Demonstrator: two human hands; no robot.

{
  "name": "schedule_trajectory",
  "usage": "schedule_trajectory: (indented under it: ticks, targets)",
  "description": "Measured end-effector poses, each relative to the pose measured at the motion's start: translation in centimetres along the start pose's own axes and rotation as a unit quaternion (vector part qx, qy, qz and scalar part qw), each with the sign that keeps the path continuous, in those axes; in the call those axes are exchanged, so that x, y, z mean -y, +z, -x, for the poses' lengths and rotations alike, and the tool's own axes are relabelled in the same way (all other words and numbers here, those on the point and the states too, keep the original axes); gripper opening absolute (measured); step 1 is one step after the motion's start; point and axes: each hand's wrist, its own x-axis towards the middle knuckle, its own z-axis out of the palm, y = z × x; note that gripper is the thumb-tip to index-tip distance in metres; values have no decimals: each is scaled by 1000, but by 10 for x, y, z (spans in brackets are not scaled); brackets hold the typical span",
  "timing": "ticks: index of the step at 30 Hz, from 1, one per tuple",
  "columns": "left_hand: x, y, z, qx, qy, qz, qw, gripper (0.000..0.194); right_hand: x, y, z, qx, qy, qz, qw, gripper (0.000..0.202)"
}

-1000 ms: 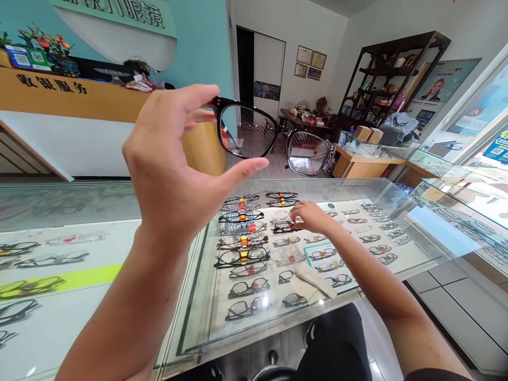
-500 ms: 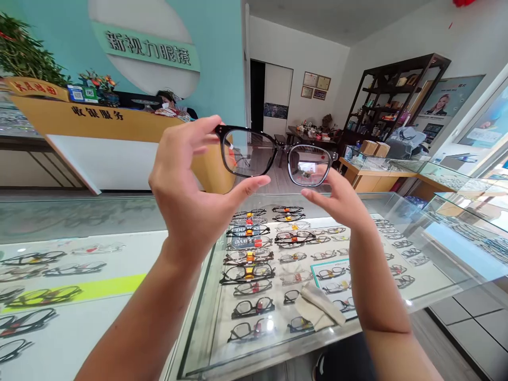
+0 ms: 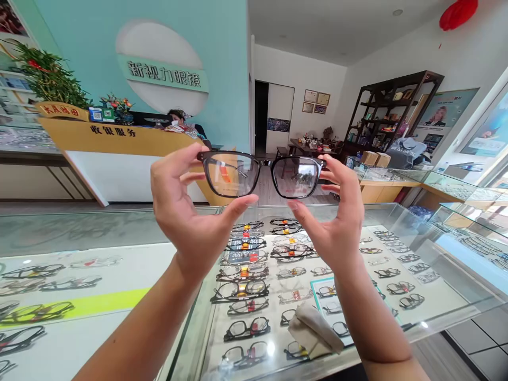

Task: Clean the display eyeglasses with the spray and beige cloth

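Note:
A pair of black-framed eyeglasses (image 3: 265, 163) with clear lenses is held up level, above the glass display case (image 3: 359, 338). My left hand (image 3: 182, 198) grips its left outer corner, the thumb stretched out below the left lens. Its right outer corner is in the fingers of my right hand (image 3: 337, 211), whose thumb points up below the right lens. Under the right forearm, a folded beige cloth (image 3: 315, 329) lies on the glass top. Rows of spectacle frames (image 3: 246, 306) fill the case beneath.
Another glass case (image 3: 119, 328) with frames and a yellow-green strip adjoins on the left. Behind stands a counter (image 3: 130, 169) with a masked person (image 3: 178, 119) seated at it. Farther right are a dark shelf unit (image 3: 391, 103), cardboard boxes (image 3: 376, 159) and more glass cases (image 3: 448, 182).
The eyeglasses have moved left and down and are now more level and squarely facing me. My right hand has risen and closed on their right corner. The view has tilted upward slightly.

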Motion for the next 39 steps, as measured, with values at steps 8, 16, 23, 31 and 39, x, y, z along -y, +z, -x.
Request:
schedule_trajectory:
  ticks: [8,16,23,31,39]
  targets:
    - [13,9,20,45,-71,-1,997,88,-21,10,2,41,61,-4,997,63]
    - [10,9,21,81,-94,-4,992,86,-26,14,1,67,112,-3,992,67]
    - [8,7,20,123,-124,-13,985,78,-29,13,-2,70,156,-8,985,70]
    - [13,10,22,127,-175,0,976,68,-33,14,0,66,130,3,989,64]
    - [28,9,24,172,-209,41,962,68,-40,14,-2,39,93,26,995,61]
